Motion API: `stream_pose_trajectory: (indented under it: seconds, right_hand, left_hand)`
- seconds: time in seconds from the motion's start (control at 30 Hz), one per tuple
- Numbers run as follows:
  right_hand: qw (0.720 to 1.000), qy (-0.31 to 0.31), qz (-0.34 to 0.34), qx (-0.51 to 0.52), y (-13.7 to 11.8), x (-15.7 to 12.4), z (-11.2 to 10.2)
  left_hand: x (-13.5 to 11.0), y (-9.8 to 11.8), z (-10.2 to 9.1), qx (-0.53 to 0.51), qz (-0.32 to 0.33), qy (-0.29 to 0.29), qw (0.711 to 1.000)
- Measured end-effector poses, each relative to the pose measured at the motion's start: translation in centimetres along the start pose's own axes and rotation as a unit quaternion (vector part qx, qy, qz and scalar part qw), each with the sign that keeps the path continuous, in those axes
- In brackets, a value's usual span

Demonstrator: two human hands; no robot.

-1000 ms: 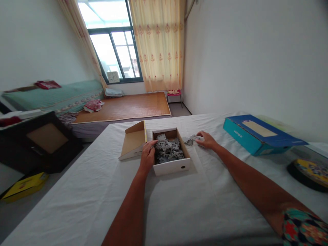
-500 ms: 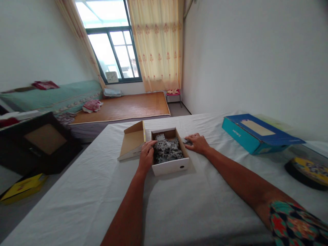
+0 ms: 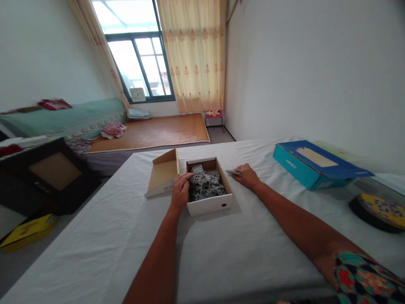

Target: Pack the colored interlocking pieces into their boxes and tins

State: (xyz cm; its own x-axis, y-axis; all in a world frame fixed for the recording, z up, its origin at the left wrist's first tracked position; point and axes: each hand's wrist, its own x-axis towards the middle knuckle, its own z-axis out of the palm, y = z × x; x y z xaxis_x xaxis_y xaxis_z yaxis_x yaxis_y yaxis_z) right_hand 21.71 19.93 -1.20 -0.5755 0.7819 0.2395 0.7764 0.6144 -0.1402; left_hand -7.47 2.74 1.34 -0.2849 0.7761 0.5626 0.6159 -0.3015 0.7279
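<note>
Now the left hand (image 3: 180, 193) grips the box (image 3: 210, 203) wall while the right hand (image 3: 247, 176) pinches 1 grey piece (image 3: 233, 172); that loose pinch could probably drop it.

Matt cardboard box (image 3: 210, 204), wrinkled white cloth tabletop (image 3: 221, 253)

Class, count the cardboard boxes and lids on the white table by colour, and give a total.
White and brown open box of grey pieces: 1
Brown lid beside it: 1
Blue box: 1
Total: 3
</note>
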Motion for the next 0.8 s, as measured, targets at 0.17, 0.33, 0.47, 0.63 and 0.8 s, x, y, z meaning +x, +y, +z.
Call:
stream_pose_trajectory:
  seconds: [0.17,0.33,0.47,0.63,0.8]
  right_hand:
    - [0.999,0.035,0.007,-0.041,-0.5,-0.4,-0.3]
    - [0.999,0.044,0.031,0.004,-0.1,-0.3,0.0]
    - [0.988,0.117,0.055,0.083,1.1,0.3,-0.2]
    - [0.927,0.252,0.104,0.256,-0.1,2.2,-3.0]
    - [0.877,0.252,0.078,0.402,-7.0,4.4,-6.6]
  left_hand:
    - [0.1,-0.2,0.1,-0.004,0.0,0.004,1.0]
    - [0.1,0.1,0.1,-0.001,-0.002,0.003,1.0]
    - [0.0,0.2,0.1,0.003,0.0,0.001,1.0]
    - [0.0,0.0,0.2,0.001,0.001,0.002,1.0]
    - [0.0,-0.2,0.2,0.0,-0.007,0.007,1.0]
